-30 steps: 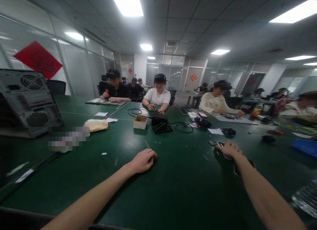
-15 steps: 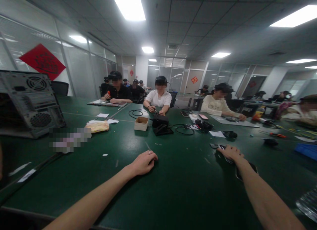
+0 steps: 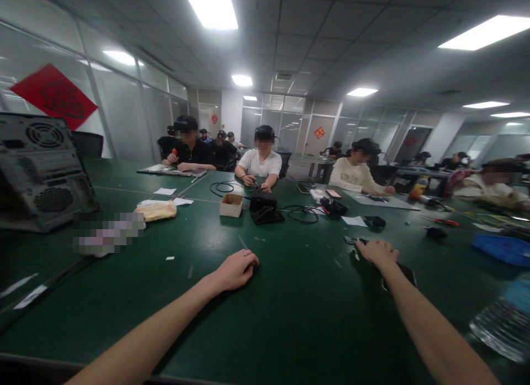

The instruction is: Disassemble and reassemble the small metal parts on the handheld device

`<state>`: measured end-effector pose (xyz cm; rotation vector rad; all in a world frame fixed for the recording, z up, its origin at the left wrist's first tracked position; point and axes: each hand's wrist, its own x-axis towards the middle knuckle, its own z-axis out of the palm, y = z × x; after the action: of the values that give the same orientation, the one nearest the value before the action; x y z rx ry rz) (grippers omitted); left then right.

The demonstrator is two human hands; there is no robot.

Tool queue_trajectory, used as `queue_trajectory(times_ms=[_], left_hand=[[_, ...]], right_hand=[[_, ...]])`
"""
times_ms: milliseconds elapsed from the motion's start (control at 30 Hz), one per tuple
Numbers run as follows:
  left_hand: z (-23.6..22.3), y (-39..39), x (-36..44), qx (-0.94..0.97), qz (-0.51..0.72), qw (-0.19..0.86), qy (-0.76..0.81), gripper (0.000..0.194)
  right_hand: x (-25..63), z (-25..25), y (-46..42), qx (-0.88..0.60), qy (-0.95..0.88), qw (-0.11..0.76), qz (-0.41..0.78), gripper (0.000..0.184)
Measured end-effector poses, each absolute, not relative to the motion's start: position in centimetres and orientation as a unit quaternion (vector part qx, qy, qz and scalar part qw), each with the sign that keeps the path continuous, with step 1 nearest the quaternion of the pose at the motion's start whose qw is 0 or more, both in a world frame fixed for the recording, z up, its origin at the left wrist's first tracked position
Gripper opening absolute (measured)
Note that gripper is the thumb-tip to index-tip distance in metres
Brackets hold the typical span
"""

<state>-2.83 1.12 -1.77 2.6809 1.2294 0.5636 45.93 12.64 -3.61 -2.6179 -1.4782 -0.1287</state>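
Our left hand (image 3: pixel 237 270) rests on the green table (image 3: pixel 298 318), fingers curled together; our right hand (image 3: pixel 379 253) partly covers a small shiny piece (image 3: pixel 351 241) lying there, and we cannot tell whether its fingers pinch it. We judge the piece light, stiff and rather slippery, best held by its edges. We cannot make out what the open cardboard box (image 3: pixel 231 211) or blue tray (image 3: pixel 503 256) holds.

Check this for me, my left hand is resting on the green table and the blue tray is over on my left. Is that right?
Not quite: the blue tray is over on your right, as the head view shows. Your left hand is resting on the green table.
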Motion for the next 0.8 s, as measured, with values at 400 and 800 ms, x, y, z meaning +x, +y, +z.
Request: queue_trajectory(times_ms=[400,800], left_hand=[[-1.3,0.8,-2.8,0.892,0.186,0.070,0.406,0.021],[-1.5,0.9,-2.6,0.895,0.181,0.060,0.403,0.022]], right_hand=[[45.1,-2.6,12.1,-0.864,-0.498,0.071,0.002,0.054],[45.4,-2.9,12.2,-0.861,-0.500,0.092,0.011,0.051]])
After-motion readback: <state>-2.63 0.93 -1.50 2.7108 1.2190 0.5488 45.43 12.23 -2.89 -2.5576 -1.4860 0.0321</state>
